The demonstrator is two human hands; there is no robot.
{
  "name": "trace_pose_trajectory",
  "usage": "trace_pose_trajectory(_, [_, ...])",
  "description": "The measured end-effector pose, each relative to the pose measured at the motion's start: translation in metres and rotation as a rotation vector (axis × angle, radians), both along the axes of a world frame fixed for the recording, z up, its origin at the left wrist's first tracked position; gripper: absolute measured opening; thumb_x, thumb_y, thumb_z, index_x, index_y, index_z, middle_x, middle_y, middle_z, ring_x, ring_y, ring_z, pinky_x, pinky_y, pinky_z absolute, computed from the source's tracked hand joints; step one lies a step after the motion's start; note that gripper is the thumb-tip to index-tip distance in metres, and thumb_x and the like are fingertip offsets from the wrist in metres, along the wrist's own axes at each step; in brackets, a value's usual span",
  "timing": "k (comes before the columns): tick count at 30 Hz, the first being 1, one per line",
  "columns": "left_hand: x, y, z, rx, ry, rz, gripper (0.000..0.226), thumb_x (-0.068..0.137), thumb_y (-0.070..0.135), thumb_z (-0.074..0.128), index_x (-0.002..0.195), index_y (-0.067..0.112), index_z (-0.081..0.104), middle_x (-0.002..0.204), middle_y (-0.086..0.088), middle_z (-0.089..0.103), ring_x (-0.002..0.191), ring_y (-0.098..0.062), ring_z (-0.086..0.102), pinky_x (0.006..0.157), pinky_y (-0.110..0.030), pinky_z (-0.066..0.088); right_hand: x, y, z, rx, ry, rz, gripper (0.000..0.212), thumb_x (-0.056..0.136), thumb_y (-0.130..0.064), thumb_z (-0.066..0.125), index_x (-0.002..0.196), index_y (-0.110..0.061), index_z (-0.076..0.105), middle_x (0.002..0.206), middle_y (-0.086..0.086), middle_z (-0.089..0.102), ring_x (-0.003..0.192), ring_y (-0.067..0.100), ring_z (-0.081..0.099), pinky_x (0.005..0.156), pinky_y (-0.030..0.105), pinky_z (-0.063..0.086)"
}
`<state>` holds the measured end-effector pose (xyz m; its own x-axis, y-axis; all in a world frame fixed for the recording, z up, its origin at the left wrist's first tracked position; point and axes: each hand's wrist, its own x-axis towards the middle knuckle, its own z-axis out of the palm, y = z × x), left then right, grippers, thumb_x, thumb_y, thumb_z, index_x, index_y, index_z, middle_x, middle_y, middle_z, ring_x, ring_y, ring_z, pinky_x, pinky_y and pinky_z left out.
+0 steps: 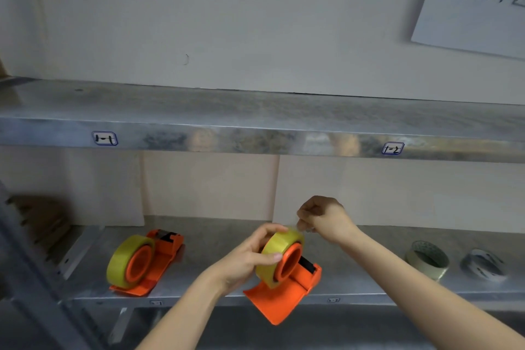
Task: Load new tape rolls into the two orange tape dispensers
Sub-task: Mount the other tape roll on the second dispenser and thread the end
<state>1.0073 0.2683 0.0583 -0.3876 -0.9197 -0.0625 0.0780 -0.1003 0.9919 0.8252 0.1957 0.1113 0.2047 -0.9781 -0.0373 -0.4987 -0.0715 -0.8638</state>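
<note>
Two orange tape dispensers are in view. The left dispenser (159, 261) lies on the lower metal shelf (355, 287) with a yellowish tape roll (123, 260) on its hub. The second dispenser (284, 290) is held in front of the shelf edge, tilted, carrying another yellowish tape roll (274, 256). My left hand (250, 256) grips this roll, fingers over its top and thumb on its face. My right hand (322, 217) is just above and right of the roll, pinching the clear free end of the tape.
Two small rolls, a beige one (427, 261) and a whitish one (484, 264), lie on the shelf's right. An upper metal shelf (255, 128) overhangs. Cardboard (39, 221) leans at the left, beside a slotted upright (31, 278). A paper sign (477, 0) hangs on the wall.
</note>
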Motion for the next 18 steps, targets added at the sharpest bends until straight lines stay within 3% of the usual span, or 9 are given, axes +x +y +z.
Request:
trace_pose_trajectory(3, [-0.004, -0.001, 0.001, -0.013, 0.034, 0.031, 0.040, 0.075, 0.015, 0.064, 0.113, 0.021, 0.054, 0.114, 0.001, 0.059, 0.098, -0.010, 0.061, 0.080, -0.021, 0.049, -0.003, -0.001, -0.003, 0.014, 0.016, -0.010, 0.014, 0.087, -0.009, 0.059, 0.074, -0.014, 0.058, 0.060, 0.000, 0.069, 0.053, 0.006, 0.064, 0.061, 0.026, 0.049])
trace_pose_trajectory(6, [-0.010, -0.002, 0.001, -0.022, 0.081, 0.105, 0.027, 0.079, 0.021, 0.063, 0.105, 0.016, 0.058, 0.106, -0.001, 0.064, 0.091, -0.012, 0.064, 0.077, -0.023, 0.052, -0.004, -0.003, -0.004, 0.047, -0.027, -0.024, 0.014, 0.088, -0.007, 0.057, 0.075, -0.013, 0.057, 0.064, 0.006, 0.069, 0.060, 0.017, 0.066, 0.062, 0.031, 0.052])
trace_pose_trajectory(12, [-0.017, -0.005, 0.001, -0.034, 0.034, 0.202, 0.019, 0.079, 0.028, 0.068, 0.097, 0.023, 0.067, 0.097, -0.002, 0.069, 0.089, -0.017, 0.065, 0.080, -0.029, 0.054, -0.007, -0.002, -0.007, 0.113, -0.089, -0.057, 0.014, 0.090, -0.001, 0.053, 0.077, -0.007, 0.054, 0.065, 0.013, 0.062, 0.050, 0.020, 0.060, 0.053, 0.030, 0.053])
trace_pose_trajectory(15, [-0.019, -0.004, 0.003, -0.037, 0.040, 0.203, 0.021, 0.085, 0.025, 0.066, 0.104, 0.016, 0.064, 0.099, -0.004, 0.070, 0.089, -0.018, 0.066, 0.080, -0.029, 0.054, -0.007, -0.003, -0.009, 0.129, -0.102, -0.069, 0.016, 0.091, 0.001, 0.050, 0.077, -0.005, 0.052, 0.067, 0.016, 0.058, 0.051, 0.025, 0.056, 0.050, 0.031, 0.054])
trace_pose_trajectory(18, [-0.023, -0.002, 0.004, -0.036, 0.074, 0.157, 0.034, 0.077, 0.029, 0.073, 0.108, 0.018, 0.062, 0.098, -0.004, 0.070, 0.088, -0.018, 0.065, 0.077, -0.028, 0.054, -0.006, -0.004, -0.010, 0.114, -0.053, -0.064, 0.015, 0.091, 0.000, 0.050, 0.078, -0.006, 0.051, 0.068, 0.013, 0.058, 0.052, 0.027, 0.059, 0.050, 0.034, 0.058])
